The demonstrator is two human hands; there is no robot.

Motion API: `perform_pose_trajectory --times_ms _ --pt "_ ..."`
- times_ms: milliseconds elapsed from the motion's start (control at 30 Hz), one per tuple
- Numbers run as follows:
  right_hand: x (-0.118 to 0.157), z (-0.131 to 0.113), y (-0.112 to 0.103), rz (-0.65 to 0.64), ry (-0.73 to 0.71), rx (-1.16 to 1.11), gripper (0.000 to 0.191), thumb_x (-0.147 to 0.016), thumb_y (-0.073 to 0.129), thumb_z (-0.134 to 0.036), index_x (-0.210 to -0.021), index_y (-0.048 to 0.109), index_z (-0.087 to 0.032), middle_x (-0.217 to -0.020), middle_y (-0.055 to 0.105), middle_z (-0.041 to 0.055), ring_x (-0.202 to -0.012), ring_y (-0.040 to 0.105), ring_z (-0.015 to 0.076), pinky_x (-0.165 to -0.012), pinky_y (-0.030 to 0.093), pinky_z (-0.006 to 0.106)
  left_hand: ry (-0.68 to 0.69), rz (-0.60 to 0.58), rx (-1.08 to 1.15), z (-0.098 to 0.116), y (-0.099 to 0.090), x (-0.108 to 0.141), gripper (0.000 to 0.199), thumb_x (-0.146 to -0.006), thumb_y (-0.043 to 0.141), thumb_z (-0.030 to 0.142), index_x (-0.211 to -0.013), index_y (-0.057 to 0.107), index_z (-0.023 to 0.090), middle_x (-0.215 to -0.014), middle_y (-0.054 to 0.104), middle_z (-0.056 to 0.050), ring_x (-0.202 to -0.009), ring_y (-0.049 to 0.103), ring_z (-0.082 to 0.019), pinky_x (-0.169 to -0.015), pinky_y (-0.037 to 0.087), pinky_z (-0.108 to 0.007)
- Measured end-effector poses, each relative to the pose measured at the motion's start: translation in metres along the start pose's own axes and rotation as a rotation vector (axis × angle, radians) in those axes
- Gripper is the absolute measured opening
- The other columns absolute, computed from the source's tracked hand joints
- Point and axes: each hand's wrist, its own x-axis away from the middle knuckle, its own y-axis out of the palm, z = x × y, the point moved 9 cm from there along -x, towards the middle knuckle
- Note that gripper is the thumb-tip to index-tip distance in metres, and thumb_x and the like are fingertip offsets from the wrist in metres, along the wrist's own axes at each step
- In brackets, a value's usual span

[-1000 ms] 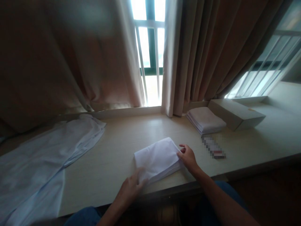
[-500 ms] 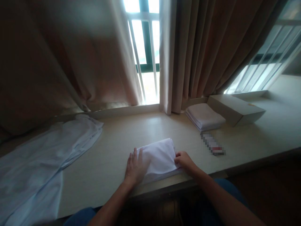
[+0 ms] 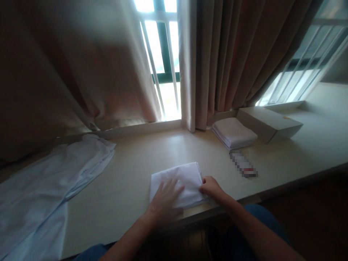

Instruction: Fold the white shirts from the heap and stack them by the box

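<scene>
A folded white cloth (image 3: 187, 177) lies flat near the front edge of the pale ledge. My left hand (image 3: 166, 199), slightly blurred, rests over the cloth's left and middle part with its fingers spread. At the cloth's right edge my right hand (image 3: 210, 186) is closed, its thumb and fingers pinching the fabric. Farther right sits a stack of folded white cloth (image 3: 234, 132). A large loose white cloth (image 3: 40, 185) spreads over the left side, rumpled.
A pale box (image 3: 270, 123) stands behind the stack at the right. A small pixelated item (image 3: 243, 164) lies in front of the stack. Brown curtains (image 3: 201, 65) and a barred window border the back of the ledge (image 3: 130, 163).
My left hand has slid right and toward me from the cloth's left edge onto its middle, uncovering the upper left corner. My right hand keeps its pinch. The view has shifted slightly.
</scene>
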Motion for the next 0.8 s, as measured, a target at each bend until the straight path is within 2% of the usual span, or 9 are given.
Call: perform_pose_trajectory --times_ms 133,267,333,467,667,700,733,800 --pt "0.008 -0.005 -0.003 -0.013 -0.052 0.059 0.015 -0.051 0.055 -0.008 -0.06 0.064 -0.016 -0.06 0.063 0.0041 -0.058 0.055 0.0156 -0.05 0.03 0.022 0.038 0.069 -0.056 0.003 0.012 0.008 0.062 -0.084 0.058 0.04 -0.142 0.036 0.043 -0.157 0.023 -0.004 -0.142 0.02 -0.035 -0.11 0.019 -0.062" --pt "0.011 0.002 -0.003 -0.007 -0.096 0.126 0.019 -0.05 0.058 -0.009 -0.064 0.068 -0.018 -0.065 0.067 0.0052 -0.064 0.058 0.0177 -0.055 0.034 0.023 0.099 0.081 -0.111 0.011 0.014 0.012 0.068 -0.083 0.057 0.018 -0.138 0.034 0.051 -0.156 0.025 0.002 -0.142 0.02 -0.035 -0.11 0.015 -0.064" --pt "0.011 0.008 -0.004 0.002 -0.08 0.113 0.021 -0.049 0.06 -0.009 -0.064 0.069 -0.019 -0.066 0.068 0.0045 -0.066 0.059 0.0182 -0.057 0.036 0.023 0.121 0.058 -0.108 0.015 0.013 0.012 0.068 -0.084 0.057 0.02 -0.138 0.033 0.053 -0.156 0.023 0.003 -0.142 0.019 -0.035 -0.109 0.013 -0.065" --pt "0.009 0.012 -0.007 -0.055 -0.059 0.04 0.02 -0.048 0.061 -0.008 -0.063 0.068 -0.019 -0.063 0.067 0.0022 -0.065 0.058 0.0175 -0.058 0.037 0.023 0.144 0.03 -0.07 0.016 0.008 0.013 0.06 -0.086 0.056 0.039 -0.139 0.032 0.052 -0.158 0.018 0.002 -0.142 0.017 -0.037 -0.108 0.014 -0.067" --pt "0.013 0.013 0.005 -0.334 -0.127 -0.027 0.022 -0.048 0.066 -0.007 -0.068 0.068 -0.016 -0.063 0.064 -0.0029 -0.062 0.056 0.0145 -0.056 0.037 0.021 0.15 -0.003 -0.056 0.015 0.007 0.016 0.056 -0.089 0.052 0.04 -0.14 0.032 0.051 -0.159 0.015 0.003 -0.144 0.01 -0.036 -0.109 0.012 -0.067" --pt "0.013 0.015 0.007 -0.35 -0.122 -0.021 0.024 -0.047 0.068 -0.008 -0.069 0.068 -0.016 -0.064 0.064 -0.0035 -0.062 0.055 0.0142 -0.056 0.036 0.021 0.137 -0.001 -0.054 0.015 0.007 0.015 0.054 -0.089 0.052 0.039 -0.139 0.034 0.051 -0.158 0.016 0.003 -0.144 0.01 -0.036 -0.109 0.012 -0.067" --pt "0.011 0.018 0.005 -0.334 -0.116 -0.001 0.026 -0.046 0.07 -0.007 -0.07 0.067 -0.016 -0.066 0.064 -0.0038 -0.063 0.055 0.014 -0.055 0.036 0.02 0.118 0.006 -0.05 0.015 0.007 0.014 0.052 -0.09 0.051 0.038 -0.138 0.036 0.051 -0.158 0.017 0.003 -0.144 0.011 -0.036 -0.109 0.012 -0.067" --pt "0.006 0.019 -0.006 -0.207 -0.119 0.064 0.03 -0.048 0.071 -0.007 -0.075 0.065 -0.017 -0.07 0.064 -0.0031 -0.065 0.055 0.014 -0.055 0.035 0.02 0.06 0.027 -0.042 0.015 0.008 0.01 0.05 -0.091 0.049 0.036 -0.137 0.039 0.05 -0.158 0.019 0.003 -0.144 0.012 -0.036 -0.109 0.013 -0.067"
